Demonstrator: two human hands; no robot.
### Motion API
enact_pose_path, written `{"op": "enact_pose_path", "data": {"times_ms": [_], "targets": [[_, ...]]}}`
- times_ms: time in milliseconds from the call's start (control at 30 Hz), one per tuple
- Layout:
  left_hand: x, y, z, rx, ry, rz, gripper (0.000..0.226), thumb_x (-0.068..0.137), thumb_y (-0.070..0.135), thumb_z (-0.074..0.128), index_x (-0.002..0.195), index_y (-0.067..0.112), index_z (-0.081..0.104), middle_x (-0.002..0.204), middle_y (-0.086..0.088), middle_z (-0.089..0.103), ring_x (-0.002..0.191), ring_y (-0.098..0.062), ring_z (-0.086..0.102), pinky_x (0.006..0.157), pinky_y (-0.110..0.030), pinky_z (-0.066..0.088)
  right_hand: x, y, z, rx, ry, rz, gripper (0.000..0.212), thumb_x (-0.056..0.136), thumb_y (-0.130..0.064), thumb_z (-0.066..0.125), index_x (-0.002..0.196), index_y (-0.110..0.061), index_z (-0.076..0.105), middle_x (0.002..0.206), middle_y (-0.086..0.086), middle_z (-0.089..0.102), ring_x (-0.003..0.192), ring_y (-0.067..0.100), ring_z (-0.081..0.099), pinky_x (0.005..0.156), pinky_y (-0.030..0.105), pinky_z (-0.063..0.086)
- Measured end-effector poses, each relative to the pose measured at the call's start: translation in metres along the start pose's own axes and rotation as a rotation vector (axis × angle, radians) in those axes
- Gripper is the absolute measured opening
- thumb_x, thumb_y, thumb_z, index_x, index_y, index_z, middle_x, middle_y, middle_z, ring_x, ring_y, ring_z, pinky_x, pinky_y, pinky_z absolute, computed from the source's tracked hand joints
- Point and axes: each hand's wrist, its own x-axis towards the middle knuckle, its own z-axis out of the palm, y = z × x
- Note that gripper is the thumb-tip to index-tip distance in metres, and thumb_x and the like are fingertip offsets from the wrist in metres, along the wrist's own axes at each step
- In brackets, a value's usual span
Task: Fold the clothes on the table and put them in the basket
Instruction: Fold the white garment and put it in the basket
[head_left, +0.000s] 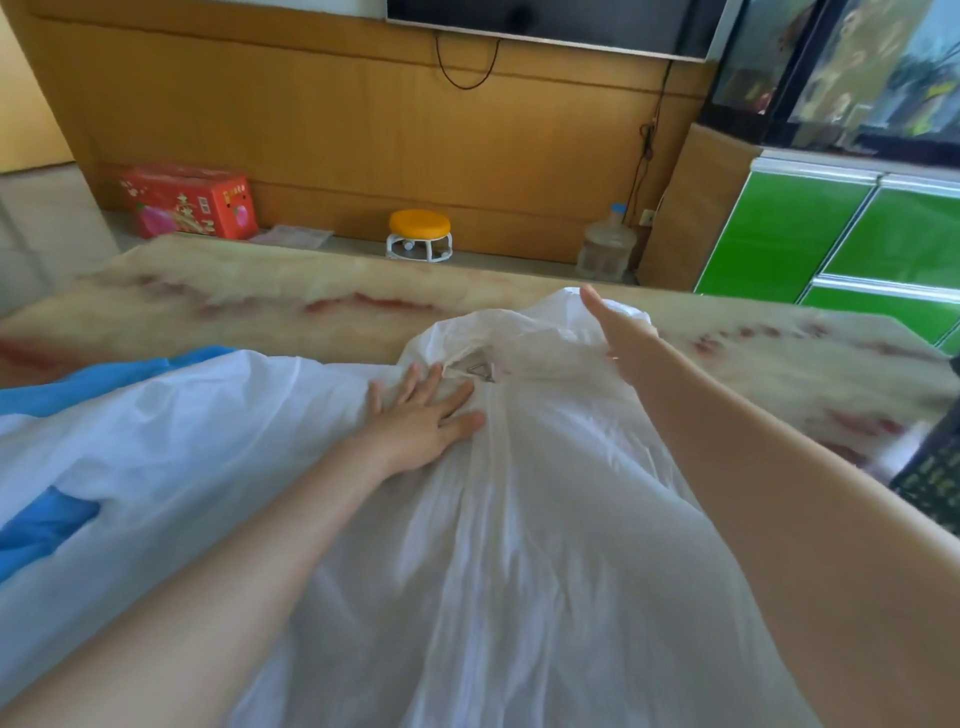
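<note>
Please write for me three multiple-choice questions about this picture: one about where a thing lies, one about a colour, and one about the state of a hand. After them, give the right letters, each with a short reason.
1. Where does the blue garment lie?
A) partly beneath the white garment, on the person's left
B) hanging on the wall
C) on the floor

2. What colour is the seat of the stool?
A) green
B) orange
C) black

3. How is the left hand?
A) closed into a fist in the air
B) pinching a hanger
C) flat on the white garment, fingers spread

Answers:
1 A, because blue shows past the white cloth's left edge and through a gap in it.
2 B, because the round seat is orange over a white frame.
3 C, because the palm faces down and the fingers lie straight on the cloth.
</note>
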Motion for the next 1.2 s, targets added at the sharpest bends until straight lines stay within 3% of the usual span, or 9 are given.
{"op": "enact_pose_path", "data": {"times_ms": [67, 200, 367, 500, 600, 700, 833, 1000, 1200], "targets": [[-0.001, -0.001, 0.003, 0.022, 0.011, 0.016, 0.063, 0.09, 0.07, 0.019, 0.145, 0.049, -0.001, 0.156, 0.009, -0.023, 0.142, -0.014, -0.025, 0.111, -0.054, -0.017, 0.006, -0.002, 0.007, 0.022, -0.05, 0.017, 0.128, 0.032, -0.079, 0.068, 0.139, -0.014, 0.043, 0.134, 0.006, 0.049, 0.114, 0.026, 0.055, 0.092, 0.036, 0.047], [-0.001, -0.004, 0.007, 0.05, 0.032, 0.037, 0.064, 0.087, 0.073, 0.019, 0.144, 0.052, -0.001, 0.156, 0.009, -0.023, 0.142, -0.015, -0.025, 0.111, -0.054, -0.017, -0.02, -0.017, 0.015, 0.164, 0.039, -0.004, 0.036, 0.082, -0.025, 0.074, 0.105, -0.008, 0.054, 0.094, 0.003, 0.057, 0.101, 0.024, 0.06, 0.072, 0.027, 0.049], [0.001, -0.005, -0.002, -0.138, -0.022, 0.047, 0.061, 0.088, 0.071, 0.015, 0.144, 0.049, 0.017, 0.158, 0.011, -0.013, 0.143, -0.012, -0.02, 0.111, -0.049, -0.019, -0.041, -0.04, -0.004, 0.234, -0.02, -0.136, 0.023, 0.081, -0.016, 0.075, 0.103, -0.014, 0.068, 0.091, 0.002, 0.066, 0.082, 0.021, 0.065, 0.084, 0.047, 0.056], [-0.011, -0.01, -0.014, -0.765, 0.239, 0.077, 0.047, 0.084, 0.068, 0.035, 0.111, 0.039, 0.06, 0.136, 0.003, 0.051, 0.13, -0.013, 0.041, 0.108, -0.028, 0.025, -0.069, -0.058, -0.022, 0.277, -0.099, -0.249, 0.011, 0.086, -0.019, 0.07, 0.097, -0.015, 0.068, 0.102, 0.005, 0.069, 0.093, 0.022, 0.067, 0.088, 0.04, 0.055], [-0.029, -0.002, -0.026, -0.963, 0.361, 0.005, 0.033, 0.101, 0.043, 0.032, 0.109, 0.033, 0.062, 0.121, 0.001, 0.059, 0.107, -0.014, 0.054, 0.084, -0.021, 0.034, -0.103, -0.072, -0.029, 0.354, -0.213, -0.33, 0.013, 0.09, -0.013, 0.063, 0.102, -0.01, 0.068, 0.107, 0.011, 0.069, 0.094, 0.027, 0.068, 0.078, 0.033, 0.057], [-0.048, 0.006, -0.044, -1.537, 0.168, -0.093, 0.057, 0.098, 0.054, 0.021, 0.131, 0.017, 0.05, 0.136, -0.007, 0.052, 0.115, -0.025, 0.056, 0.097, -0.039, 0.043, -0.163, -0.081, -0.033, 0.412, -0.315, -0.422, 0.016, 0.093, -0.013, 0.059, 0.106, -0.007, 0.066, 0.106, 0.015, 0.07, 0.094, 0.028, 0.069, 0.08, 0.035, 0.057], [-0.082, -0.001, -0.058, -2.224, -0.048, -0.188, 0.079, 0.089, 0.07, 0.027, 0.124, 0.002, 0.046, 0.122, -0.02, 0.059, 0.102, -0.034, 0.062, 0.073, -0.054, 0.056, -0.271, -0.022, -0.031, 0.369, -0.343, -0.479, 0.017, 0.092, -0.016, 0.06, 0.105, -0.006, 0.066, 0.091, 0.008, 0.073, 0.08, 0.017, 0.068, 0.076, 0.029, 0.057], [-0.127, -0.011, -0.046, -1.97, -0.205, -0.346, 0.058, 0.079, 0.065, 0.051, 0.093, 0.009, 0.055, 0.085, -0.013, 0.062, 0.072, -0.027, 0.065, 0.066, -0.04, 0.056, -0.353, 0.1, -0.017, 0.359, -0.416, 0.015, 0.025, 0.082, 0.002, 0.069, 0.105, -0.006, 0.068, 0.074, 0.006, 0.072, 0.064, 0.01, 0.062, 0.06, 0.021, 0.052], [-0.158, 0.019, -0.023, -1.717, -0.189, -0.362, 0.054, 0.067, 0.04, 0.074, 0.112, 0.014, 0.061, 0.091, -0.008, 0.065, 0.079, -0.024, 0.064, 0.065, -0.037, 0.059, -0.363, 0.098, -0.043, 0.419, -0.242, 0.15, 0.039, 0.083, 0.0, 0.07, 0.116, -0.018, 0.06, 0.096, 0.003, 0.073, 0.083, 0.026, 0.066, 0.062, 0.033, 0.052]]}}
